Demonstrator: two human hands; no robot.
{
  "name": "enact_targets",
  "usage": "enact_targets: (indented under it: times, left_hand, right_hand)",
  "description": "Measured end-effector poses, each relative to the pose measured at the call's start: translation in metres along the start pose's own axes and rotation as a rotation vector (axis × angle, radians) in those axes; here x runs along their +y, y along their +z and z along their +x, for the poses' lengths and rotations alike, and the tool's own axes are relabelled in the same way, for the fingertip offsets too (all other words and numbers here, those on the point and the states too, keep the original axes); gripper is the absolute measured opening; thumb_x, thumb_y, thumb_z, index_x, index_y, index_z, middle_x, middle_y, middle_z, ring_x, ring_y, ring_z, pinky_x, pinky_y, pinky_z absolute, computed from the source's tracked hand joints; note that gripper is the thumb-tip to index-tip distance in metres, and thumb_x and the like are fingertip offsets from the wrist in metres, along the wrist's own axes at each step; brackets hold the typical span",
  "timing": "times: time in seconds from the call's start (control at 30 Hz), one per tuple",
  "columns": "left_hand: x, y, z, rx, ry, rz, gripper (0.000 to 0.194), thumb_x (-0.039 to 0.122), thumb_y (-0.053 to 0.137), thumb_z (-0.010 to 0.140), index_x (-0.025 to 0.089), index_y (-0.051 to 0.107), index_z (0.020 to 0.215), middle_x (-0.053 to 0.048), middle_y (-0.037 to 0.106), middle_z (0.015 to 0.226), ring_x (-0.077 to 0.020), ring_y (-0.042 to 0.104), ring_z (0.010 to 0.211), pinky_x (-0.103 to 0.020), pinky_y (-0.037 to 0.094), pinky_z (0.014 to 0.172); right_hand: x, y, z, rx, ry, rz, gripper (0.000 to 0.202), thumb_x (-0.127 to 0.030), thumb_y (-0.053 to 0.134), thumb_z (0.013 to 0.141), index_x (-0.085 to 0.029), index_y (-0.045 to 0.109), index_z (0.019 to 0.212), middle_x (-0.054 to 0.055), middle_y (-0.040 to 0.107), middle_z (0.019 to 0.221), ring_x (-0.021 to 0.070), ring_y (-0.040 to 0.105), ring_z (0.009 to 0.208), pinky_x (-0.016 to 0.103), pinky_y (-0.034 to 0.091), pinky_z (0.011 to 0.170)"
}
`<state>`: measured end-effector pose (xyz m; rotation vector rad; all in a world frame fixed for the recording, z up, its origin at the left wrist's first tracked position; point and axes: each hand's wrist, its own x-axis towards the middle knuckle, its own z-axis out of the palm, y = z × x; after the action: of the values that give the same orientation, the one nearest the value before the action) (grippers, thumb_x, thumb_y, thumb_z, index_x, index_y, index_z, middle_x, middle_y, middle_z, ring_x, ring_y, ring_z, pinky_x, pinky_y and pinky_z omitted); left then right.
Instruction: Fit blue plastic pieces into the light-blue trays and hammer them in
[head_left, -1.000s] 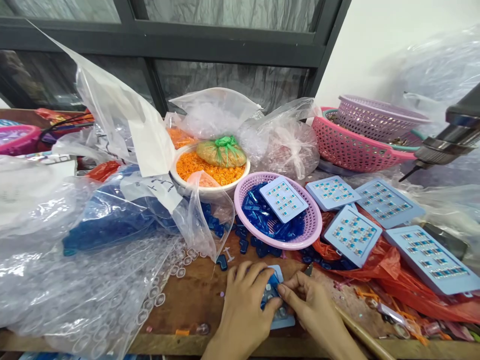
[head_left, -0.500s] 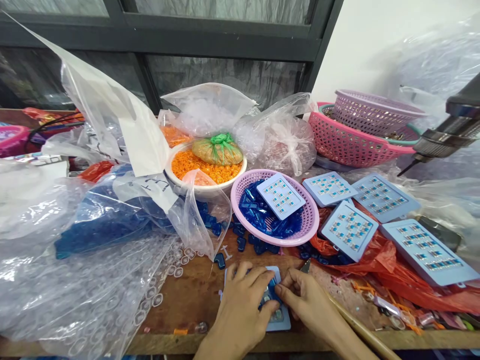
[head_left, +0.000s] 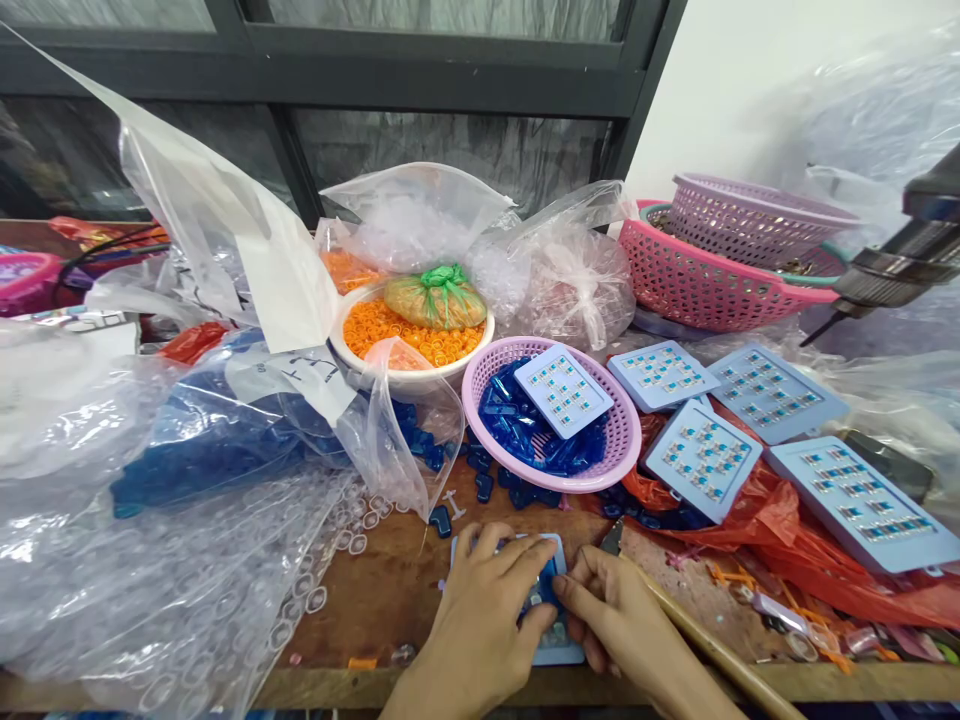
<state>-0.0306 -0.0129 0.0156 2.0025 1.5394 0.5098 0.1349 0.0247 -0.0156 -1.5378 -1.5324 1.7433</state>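
A light-blue plastic panel (head_left: pixel 564 652) lies on the bench at the front edge, mostly covered by my hands. Across its left part rests my left hand (head_left: pixel 491 600), fingers stretched out and a little apart, thumb down on the panel face. At its right side, my right hand (head_left: pixel 607 610) has thumb and index finger pinched at a translucent blue plastic piece (head_left: pixel 547 582) in the panel. Clear round bits in the panel show only partly. A blade tip and a long tan handle (head_left: pixel 697 640) lie beside and under my right forearm.
Behind the panel stands a lilac basket (head_left: pixel 630 450) of blue pieces, a finished-looking panel (head_left: pixel 562 390) on top. More panels (head_left: pixel 703 460) lie on red plastic at right. A white bowl (head_left: pixel 450 375) holds orange parts. Clear bags (head_left: pixel 150 580) fill the left; a drill-like tool (head_left: pixel 885 275) juts in.
My right hand has shifted slightly, its pinching fingers a little lower and further right along the panel's edge. My left hand stays in nearly the same place on the panel.
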Motion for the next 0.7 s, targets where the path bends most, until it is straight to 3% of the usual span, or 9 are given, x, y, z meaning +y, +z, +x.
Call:
enact_targets:
  times: [0.23,0.4,0.5,0.57,0.63,0.7]
  left_hand:
    - [0.005,0.0,0.007,-0.069,-0.009,0.078,0.043,0.017,0.062,0.086,0.025,0.06,0.127,-0.002,0.063,0.134,-0.0285,0.049,0.12,-0.052,0.038,0.105]
    - [0.011,0.002,0.005,-0.051,-0.009,0.122,0.043,0.016,0.062,0.084,0.024,0.061,0.126,-0.005,0.064,0.133,-0.0303,0.052,0.118,-0.057,0.037,0.106]
    - [0.003,-0.002,0.004,-0.034,0.012,0.093,0.045,0.021,0.063,0.086,0.027,0.058,0.131,-0.004,0.062,0.137,-0.0292,0.052,0.121,-0.054,0.039,0.107]
    - [-0.007,-0.009,0.008,0.025,0.007,0.126,0.048,0.02,0.057,0.091,0.026,0.052,0.138,-0.006,0.053,0.146,-0.0278,0.05,0.127,-0.051,0.04,0.109]
    - [-0.019,-0.019,0.016,0.101,-0.056,0.249,0.049,0.011,0.046,0.093,0.02,0.049,0.141,-0.01,0.048,0.149,-0.0264,0.048,0.13,-0.048,0.04,0.11]
    - [-0.028,-0.03,0.027,0.129,-0.137,0.384,0.047,0.004,0.043,0.09,0.015,0.055,0.134,-0.012,0.055,0.141,-0.0273,0.051,0.125,-0.046,0.043,0.107]
  right_hand:
    - [0.012,-0.001,0.011,-0.03,-0.009,-0.004,0.04,-0.063,0.053,0.067,-0.026,0.037,0.071,-0.009,0.048,0.038,0.0062,0.032,0.025,0.018,0.017,0.027]
    - [0.018,0.004,0.014,0.03,-0.158,-0.024,0.043,-0.064,0.058,0.072,-0.026,0.039,0.069,-0.011,0.04,0.041,0.0055,0.025,0.029,0.02,0.015,0.031]
    - [0.016,0.001,0.002,0.043,-0.239,-0.029,0.049,-0.071,0.056,0.077,-0.025,0.042,0.068,-0.009,0.04,0.046,0.0071,0.029,0.035,0.022,0.018,0.035]
    - [0.016,-0.01,-0.012,0.119,-0.304,-0.038,0.052,-0.074,0.05,0.083,-0.023,0.047,0.07,-0.006,0.044,0.053,0.0087,0.034,0.041,0.022,0.024,0.039]
    - [0.021,-0.028,-0.027,0.282,-0.376,-0.074,0.053,-0.072,0.049,0.086,-0.021,0.055,0.073,-0.004,0.047,0.058,0.0104,0.039,0.047,0.024,0.031,0.044]
    - [0.032,-0.05,-0.039,0.403,-0.401,-0.133,0.052,-0.07,0.05,0.087,-0.021,0.059,0.072,-0.003,0.049,0.058,0.0118,0.042,0.049,0.025,0.035,0.048]
